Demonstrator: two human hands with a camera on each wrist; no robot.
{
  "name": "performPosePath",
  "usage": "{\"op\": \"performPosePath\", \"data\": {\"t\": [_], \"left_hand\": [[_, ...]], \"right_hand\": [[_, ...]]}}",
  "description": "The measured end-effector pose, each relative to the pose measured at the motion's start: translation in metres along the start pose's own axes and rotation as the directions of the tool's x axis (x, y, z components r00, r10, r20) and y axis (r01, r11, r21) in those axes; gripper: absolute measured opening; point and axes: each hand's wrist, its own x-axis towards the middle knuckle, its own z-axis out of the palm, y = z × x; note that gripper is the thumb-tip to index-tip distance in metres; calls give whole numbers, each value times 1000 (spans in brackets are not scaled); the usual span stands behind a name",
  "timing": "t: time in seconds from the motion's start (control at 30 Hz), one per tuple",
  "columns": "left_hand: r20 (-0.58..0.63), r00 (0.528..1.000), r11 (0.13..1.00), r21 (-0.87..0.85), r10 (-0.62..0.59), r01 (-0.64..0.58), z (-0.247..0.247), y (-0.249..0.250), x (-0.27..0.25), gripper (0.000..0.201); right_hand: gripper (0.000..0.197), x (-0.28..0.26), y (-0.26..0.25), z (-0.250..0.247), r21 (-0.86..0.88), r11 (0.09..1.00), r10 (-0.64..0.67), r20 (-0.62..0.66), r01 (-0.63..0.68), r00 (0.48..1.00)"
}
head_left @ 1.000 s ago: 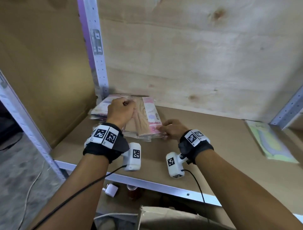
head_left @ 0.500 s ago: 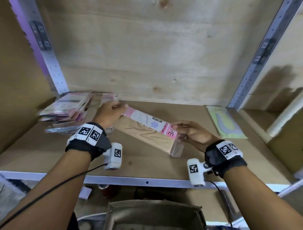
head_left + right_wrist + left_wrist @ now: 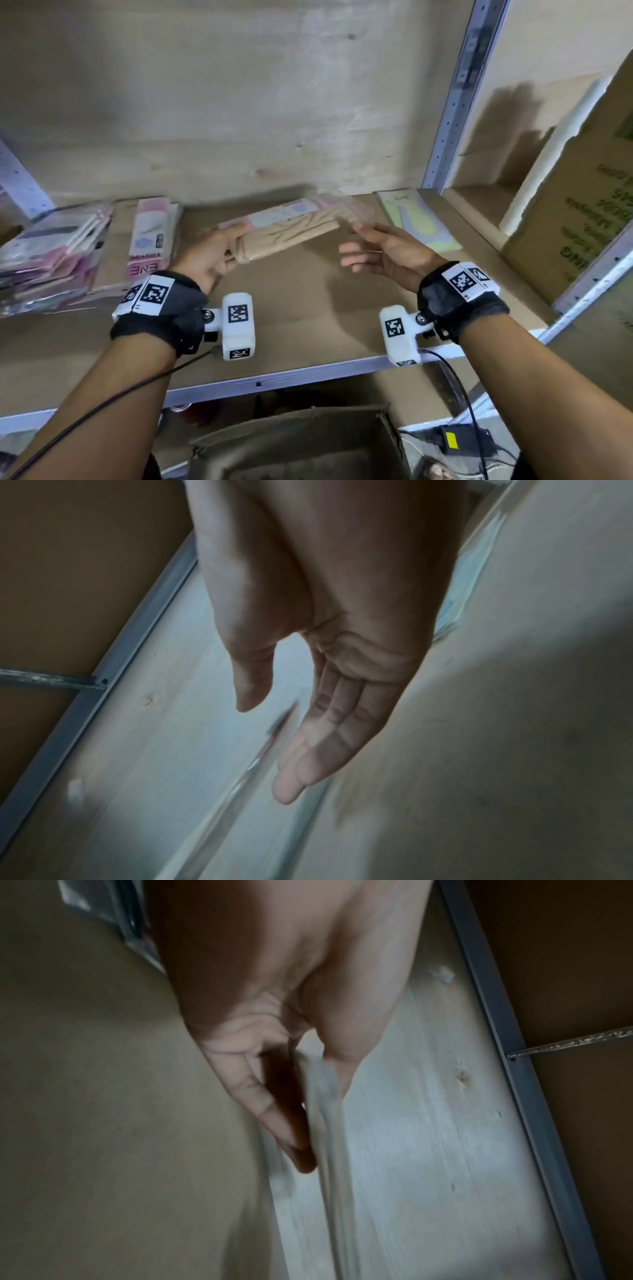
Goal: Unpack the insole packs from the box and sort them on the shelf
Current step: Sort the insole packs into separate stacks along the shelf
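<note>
The head view is showing the left hand (image 3: 205, 255) pinching one end of a beige insole pack (image 3: 291, 233) above the shelf (image 3: 308, 308), while the left wrist view is showing only the pack's thin edge between thumb and fingers (image 3: 274, 1110). The right hand (image 3: 383, 253) is hovering just beside the pack's far end, fingers (image 3: 325, 737) straight and spread, holding nothing. A pink stack (image 3: 58, 246) is lying at the left, a green pack (image 3: 418, 219) at the right. An open box (image 3: 301, 442) is sitting below; its contents cannot be told.

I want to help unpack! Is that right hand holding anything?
No, open: the right hand has straight fingers beside the beige insole pack, which the left hand holds.
</note>
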Motion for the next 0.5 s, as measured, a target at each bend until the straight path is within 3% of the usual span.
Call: {"op": "performPosePath", "data": {"t": [0.2,0.37,0.43,0.5], "left_hand": [[151,988,996,-73,-41,52,37,-22,-13,19],[210,978,997,80,-13,-4,52,-27,-17,37],[214,976,994,114,-32,8,48,-23,-15,37],[145,989,995,102,-16,1,37,-16,-7,31]], "right_hand": [[33,9,5,27,-42,999,9,67,-6,998],[42,23,3,40,-120,993,-8,22,11,1000],[37,25,2,39,-131,991,-3,62,11,998],[31,26,2,36,-162,987,5,109,13,994]]}}
